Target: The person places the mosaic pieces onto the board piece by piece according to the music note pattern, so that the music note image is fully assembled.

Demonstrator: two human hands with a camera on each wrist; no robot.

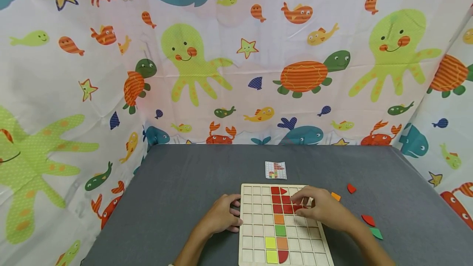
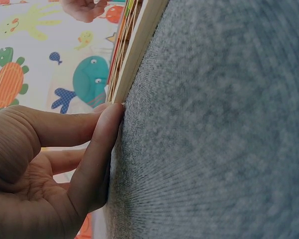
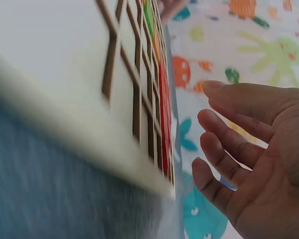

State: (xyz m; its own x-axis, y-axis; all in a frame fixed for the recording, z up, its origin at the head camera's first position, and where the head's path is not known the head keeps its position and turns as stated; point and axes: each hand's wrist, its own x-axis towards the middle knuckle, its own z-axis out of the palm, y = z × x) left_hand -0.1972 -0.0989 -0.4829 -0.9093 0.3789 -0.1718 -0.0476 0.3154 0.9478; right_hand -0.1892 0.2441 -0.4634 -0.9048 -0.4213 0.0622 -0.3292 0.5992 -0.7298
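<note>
A wooden grid board (image 1: 257, 218) lies on the grey cloth. At its left edge, the thumb and fingertips of my left hand (image 1: 221, 213) rest against the wooden side; the left wrist view shows them meeting the board's edge (image 2: 134, 52). My right hand (image 1: 320, 205) hovers over the upper right of the board, fingers loosely bent with nothing between them. Beneath its fingertips are red squares (image 1: 286, 200), and a red triangle (image 1: 283, 191) sits above. Further down the board come an orange square (image 1: 278, 219), a green square (image 1: 280, 230), yellow squares (image 1: 270, 242) and a red rounded piece (image 1: 283, 256).
Behind the board lies a small printed pattern card (image 1: 275, 170). Loose pieces are scattered to the right: a red one (image 1: 351, 188), an orange one (image 1: 335, 196) partly behind my right hand, another red one (image 1: 368, 220) and a green one (image 1: 376, 233). A patterned curtain (image 1: 236, 126) stands behind the table.
</note>
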